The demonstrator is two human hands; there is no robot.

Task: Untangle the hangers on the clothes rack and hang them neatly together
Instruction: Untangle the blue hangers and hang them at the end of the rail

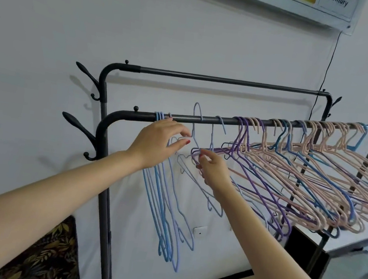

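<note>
White wall backs the clothes rack (204, 119). I see my left hand (156, 142) pinching a pale hanger (197, 127). Right hand (213, 169) pinches purple hangers (242, 147), both arms outstretched.

Front rail (204, 118) bare between blue hangers (160, 206) at left and tangled pink-purple hangers (313, 179) crowding right; back rail (232, 81) bare.

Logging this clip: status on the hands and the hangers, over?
Left hand pinching a pale blue hanger off the front rail. Right hand gripping tangled purple hangers. Blue group hung neatly left; pink mass still tangled right.
</note>
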